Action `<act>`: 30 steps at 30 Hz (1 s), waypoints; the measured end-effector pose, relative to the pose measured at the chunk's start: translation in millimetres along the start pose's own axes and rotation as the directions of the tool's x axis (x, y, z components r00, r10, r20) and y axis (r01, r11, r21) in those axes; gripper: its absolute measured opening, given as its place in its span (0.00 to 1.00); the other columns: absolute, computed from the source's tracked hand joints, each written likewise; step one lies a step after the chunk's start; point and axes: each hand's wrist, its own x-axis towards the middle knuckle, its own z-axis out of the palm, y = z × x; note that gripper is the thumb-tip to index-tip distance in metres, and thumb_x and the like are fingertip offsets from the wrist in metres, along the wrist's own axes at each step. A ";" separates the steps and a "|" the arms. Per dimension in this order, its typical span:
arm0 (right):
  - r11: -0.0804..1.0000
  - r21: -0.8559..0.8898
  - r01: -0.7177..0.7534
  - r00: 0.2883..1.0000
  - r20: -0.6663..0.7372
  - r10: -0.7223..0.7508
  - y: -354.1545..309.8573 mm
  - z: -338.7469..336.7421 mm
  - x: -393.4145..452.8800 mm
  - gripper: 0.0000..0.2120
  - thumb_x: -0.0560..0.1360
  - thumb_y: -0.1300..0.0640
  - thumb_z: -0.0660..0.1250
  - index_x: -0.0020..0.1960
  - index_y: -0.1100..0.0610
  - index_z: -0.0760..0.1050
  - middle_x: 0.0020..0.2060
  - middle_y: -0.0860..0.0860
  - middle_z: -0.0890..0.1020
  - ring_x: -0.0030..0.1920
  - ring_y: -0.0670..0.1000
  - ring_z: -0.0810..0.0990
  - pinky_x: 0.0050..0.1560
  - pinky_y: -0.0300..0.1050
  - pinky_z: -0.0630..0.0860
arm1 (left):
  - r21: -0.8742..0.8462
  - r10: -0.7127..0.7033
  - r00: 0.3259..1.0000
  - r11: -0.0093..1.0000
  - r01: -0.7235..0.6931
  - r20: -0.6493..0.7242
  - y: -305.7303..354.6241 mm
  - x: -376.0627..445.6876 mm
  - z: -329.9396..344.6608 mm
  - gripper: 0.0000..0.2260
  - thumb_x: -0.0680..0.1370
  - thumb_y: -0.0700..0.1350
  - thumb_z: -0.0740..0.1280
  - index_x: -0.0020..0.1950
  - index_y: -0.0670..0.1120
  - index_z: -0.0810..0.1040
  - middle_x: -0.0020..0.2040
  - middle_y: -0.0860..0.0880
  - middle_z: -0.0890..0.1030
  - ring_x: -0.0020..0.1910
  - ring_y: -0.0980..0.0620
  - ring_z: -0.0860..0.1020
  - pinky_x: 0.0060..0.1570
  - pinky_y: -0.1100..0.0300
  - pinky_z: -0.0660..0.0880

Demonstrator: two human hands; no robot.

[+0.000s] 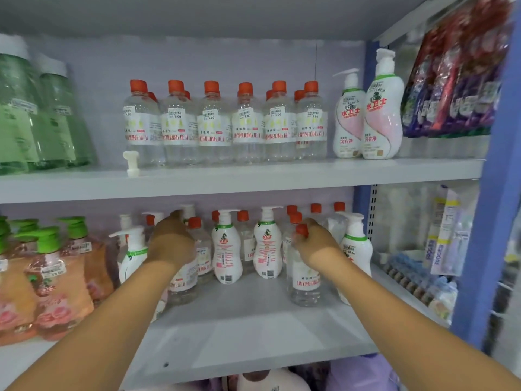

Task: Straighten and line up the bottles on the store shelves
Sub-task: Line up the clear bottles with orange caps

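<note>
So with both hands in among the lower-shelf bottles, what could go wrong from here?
1. The right hand grips a clear bottle by its red cap, in front of the others on the lower shelf; moving it could knock the white pump bottle beside it.
2. The left hand reaches among crowded bottles; its forearm could tip the pump bottle next to it.

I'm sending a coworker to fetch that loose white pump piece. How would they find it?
Look at the upper shelf, at the row of clear red-capped bottles. Before the leftmost one stands the white pump head, alone near the shelf's front edge, the only piece there not attached to a bottle.
</note>
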 end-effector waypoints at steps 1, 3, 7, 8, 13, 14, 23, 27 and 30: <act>1.000 0.009 0.016 0.999 0.028 -0.017 -2.1 -1.2 -5.2 0.06 0.85 0.52 0.56 0.59 0.51 0.70 0.48 0.52 0.80 0.41 0.47 0.77 0.37 0.44 0.73 | -0.068 0.038 0.999 0.997 -0.038 -0.002 0.0 -7.0 -2.8 0.25 0.78 0.37 0.67 0.75 0.48 0.70 0.69 0.45 0.78 0.63 0.41 0.78 0.58 0.51 0.76; 0.998 0.042 0.057 0.995 0.075 -0.060 -3.6 -3.8 -15.3 0.05 0.85 0.51 0.58 0.59 0.49 0.70 0.48 0.50 0.80 0.42 0.47 0.78 0.38 0.43 0.73 | -0.192 0.126 0.992 0.973 -0.126 -0.011 1.3 -20.9 -6.9 0.19 0.82 0.42 0.63 0.73 0.50 0.72 0.64 0.45 0.82 0.57 0.42 0.81 0.55 0.51 0.78; 0.984 0.137 0.118 0.984 0.119 -0.134 3.1 -13.2 -38.9 0.08 0.84 0.47 0.61 0.63 0.41 0.69 0.51 0.44 0.80 0.49 0.45 0.79 0.43 0.42 0.74 | -0.406 0.263 0.962 0.889 -0.211 0.077 3.3 -51.0 -6.7 0.20 0.81 0.41 0.68 0.70 0.57 0.74 0.58 0.55 0.82 0.52 0.53 0.81 0.50 0.59 0.79; 0.977 0.163 0.136 0.983 0.105 -0.154 7.0 -13.8 -44.3 0.08 0.83 0.46 0.62 0.62 0.40 0.69 0.52 0.42 0.81 0.50 0.43 0.79 0.45 0.41 0.75 | -0.467 0.300 0.951 0.852 -0.236 0.068 2.2 -59.3 -4.8 0.21 0.80 0.42 0.70 0.70 0.59 0.74 0.58 0.58 0.82 0.53 0.56 0.81 0.51 0.61 0.78; 0.893 0.434 0.117 0.992 -0.006 -0.127 46.1 7.8 -74.1 0.21 0.75 0.34 0.67 0.67 0.37 0.74 0.60 0.35 0.80 0.62 0.39 0.79 0.56 0.38 0.76 | -0.683 0.233 0.972 0.712 -0.164 0.009 -13.3 -108.1 20.1 0.25 0.75 0.51 0.75 0.66 0.65 0.67 0.53 0.67 0.78 0.52 0.63 0.79 0.44 0.68 0.75; 0.871 0.482 0.093 0.993 0.017 -0.116 54.1 12.8 -80.8 0.23 0.73 0.34 0.70 0.67 0.34 0.72 0.60 0.34 0.80 0.61 0.38 0.79 0.58 0.39 0.77 | -0.713 0.216 0.975 0.691 -0.118 0.048 -16.9 -115.9 27.6 0.27 0.74 0.51 0.77 0.66 0.65 0.67 0.53 0.65 0.80 0.51 0.62 0.81 0.42 0.68 0.77; 0.898 0.438 0.038 0.987 0.122 -0.101 61.7 14.1 -97.7 0.25 0.70 0.52 0.80 0.61 0.42 0.73 0.50 0.38 0.84 0.48 0.33 0.82 0.41 0.26 0.75 | -0.715 0.145 0.974 0.698 0.025 0.175 -16.5 -150.4 39.3 0.30 0.68 0.48 0.83 0.63 0.63 0.71 0.56 0.59 0.84 0.51 0.63 0.82 0.58 0.55 0.80; 0.889 0.448 0.097 0.983 0.099 -0.157 53.9 -13.0 -131.2 0.24 0.69 0.51 0.81 0.60 0.41 0.75 0.50 0.35 0.85 0.50 0.35 0.83 0.54 0.37 0.79 | -0.750 0.215 0.965 0.661 -0.028 0.153 -6.9 -196.2 4.5 0.31 0.67 0.46 0.83 0.65 0.62 0.74 0.56 0.59 0.85 0.55 0.61 0.83 0.61 0.53 0.79; 0.860 0.472 0.195 0.959 0.090 -0.268 33.2 -56.1 -163.1 0.22 0.68 0.54 0.81 0.58 0.43 0.78 0.50 0.37 0.86 0.50 0.38 0.84 0.52 0.37 0.79 | -0.777 0.303 0.951 0.612 -0.145 0.061 14.9 -239.6 -49.4 0.28 0.65 0.46 0.81 0.61 0.61 0.76 0.53 0.60 0.86 0.51 0.59 0.85 0.50 0.63 0.81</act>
